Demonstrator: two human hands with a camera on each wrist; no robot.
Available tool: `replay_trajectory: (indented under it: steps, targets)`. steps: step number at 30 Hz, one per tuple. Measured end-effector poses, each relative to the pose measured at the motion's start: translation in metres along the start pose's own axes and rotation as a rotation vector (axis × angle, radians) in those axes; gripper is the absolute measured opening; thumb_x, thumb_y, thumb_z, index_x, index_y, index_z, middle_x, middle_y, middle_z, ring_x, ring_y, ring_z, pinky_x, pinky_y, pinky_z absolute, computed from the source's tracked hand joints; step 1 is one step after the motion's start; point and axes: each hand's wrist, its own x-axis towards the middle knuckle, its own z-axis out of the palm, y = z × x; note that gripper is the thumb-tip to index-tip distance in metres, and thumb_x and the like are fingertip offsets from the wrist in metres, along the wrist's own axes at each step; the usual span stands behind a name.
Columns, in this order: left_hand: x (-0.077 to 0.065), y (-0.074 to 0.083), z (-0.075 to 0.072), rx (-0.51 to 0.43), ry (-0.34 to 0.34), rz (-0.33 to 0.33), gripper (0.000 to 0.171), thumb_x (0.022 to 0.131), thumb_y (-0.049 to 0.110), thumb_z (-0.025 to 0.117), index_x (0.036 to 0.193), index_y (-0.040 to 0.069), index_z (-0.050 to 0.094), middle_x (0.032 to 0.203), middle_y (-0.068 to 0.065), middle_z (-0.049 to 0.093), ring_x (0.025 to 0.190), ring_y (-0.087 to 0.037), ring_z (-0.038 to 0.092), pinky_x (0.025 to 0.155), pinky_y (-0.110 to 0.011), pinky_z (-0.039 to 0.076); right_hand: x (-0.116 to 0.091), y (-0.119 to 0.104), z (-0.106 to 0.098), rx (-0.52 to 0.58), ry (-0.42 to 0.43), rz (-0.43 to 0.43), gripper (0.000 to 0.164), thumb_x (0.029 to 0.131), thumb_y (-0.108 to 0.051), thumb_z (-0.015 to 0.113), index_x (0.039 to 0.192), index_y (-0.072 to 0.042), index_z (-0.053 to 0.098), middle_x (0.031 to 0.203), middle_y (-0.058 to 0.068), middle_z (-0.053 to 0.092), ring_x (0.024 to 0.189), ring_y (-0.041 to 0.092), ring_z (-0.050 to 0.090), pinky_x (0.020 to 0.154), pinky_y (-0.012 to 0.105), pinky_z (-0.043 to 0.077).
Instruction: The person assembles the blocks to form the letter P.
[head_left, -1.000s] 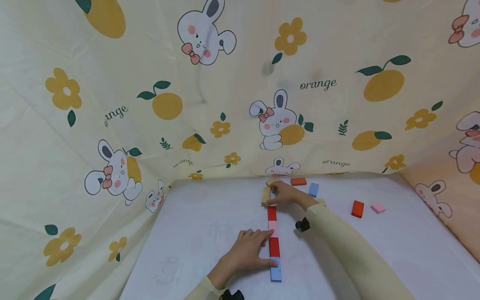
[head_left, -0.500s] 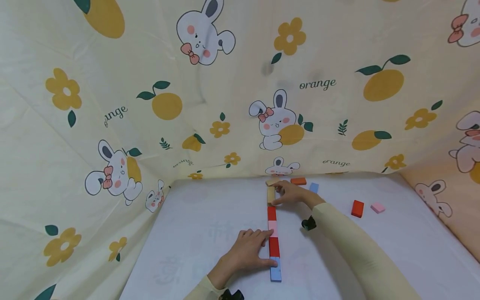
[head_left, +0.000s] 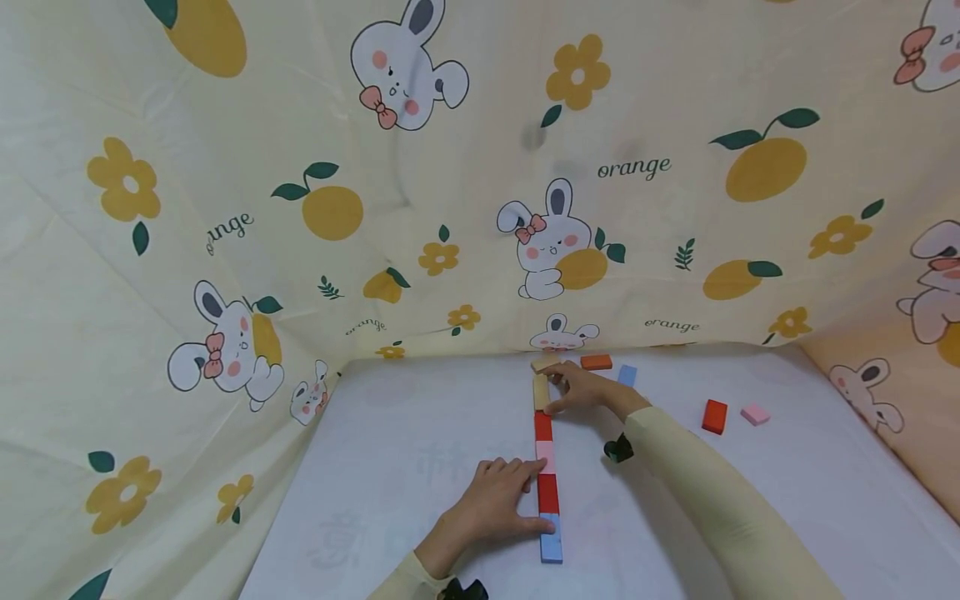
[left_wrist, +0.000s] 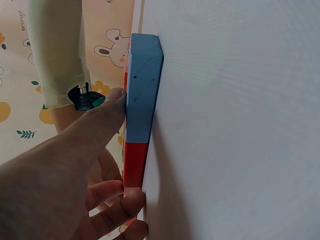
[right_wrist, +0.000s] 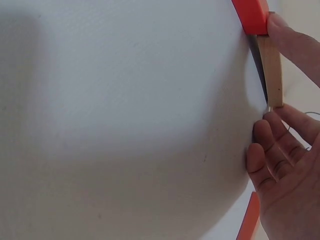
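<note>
A row of blocks runs away from me in the head view: a blue block (head_left: 551,550), a red block (head_left: 548,493), a pink block (head_left: 545,451) and a second red block (head_left: 543,427). At its far end lies a plain wooden block (head_left: 541,392), lined up against that red one. My right hand (head_left: 588,390) pinches the wooden block lengthwise, thumb at the near end and index finger at the far end. My left hand (head_left: 491,504) rests along the row's left side, its thumb on the blue block and index fingertip on the pink one.
Another wooden block (head_left: 545,364) lies just beyond the row. To the right are an orange-red block (head_left: 597,362), a blue block (head_left: 627,377), a red block (head_left: 715,417) and a pink block (head_left: 755,415). A printed cloth (head_left: 450,275) hangs behind the white table (head_left: 375,467).
My right hand has shifted the wooden block rightward, from slightly left of the row into line with it. The left hand has stayed still.
</note>
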Motion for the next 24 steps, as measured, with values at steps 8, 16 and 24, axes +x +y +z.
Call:
replay_trajectory:
  steps: [8,16,24]
  targets:
    - [0.0011,-0.0006,0.0015,0.002,0.002,0.0,0.095,0.082,0.077,0.077,0.161,0.035,0.047,0.105,0.018,0.059,0.103,-0.007,0.05,0.107,-0.05,0.041,0.0006,0.0021,0.0015,-0.009,-0.005,-0.002,0.088,0.087,-0.038,0.09,0.159,-0.014,0.046,0.142,0.015,0.053,0.125,0.032,0.052,0.106,0.053,0.052]
    - [0.0007,-0.0008,0.001,0.005,-0.004,-0.007,0.096,0.082,0.078,0.077,0.162,0.035,0.046,0.106,0.018,0.06,0.104,-0.007,0.05,0.108,-0.05,0.041,0.0019,0.0027,0.0023,-0.017,-0.006,0.0,0.088,0.087,-0.038,0.09,0.16,-0.014,0.046,0.143,0.014,0.053,0.126,0.032,0.052,0.108,0.053,0.051]
    - [0.0065,-0.0029,0.0032,-0.005,0.021,-0.032,0.081,0.088,0.074,0.072,0.157,0.035,0.054,0.108,0.015,0.062,0.104,-0.008,0.052,0.105,-0.047,0.044,0.0044,0.005,0.002,-0.013,-0.008,0.011,0.087,0.087,-0.038,0.091,0.159,-0.016,0.047,0.141,0.012,0.053,0.124,0.03,0.052,0.108,0.053,0.051]
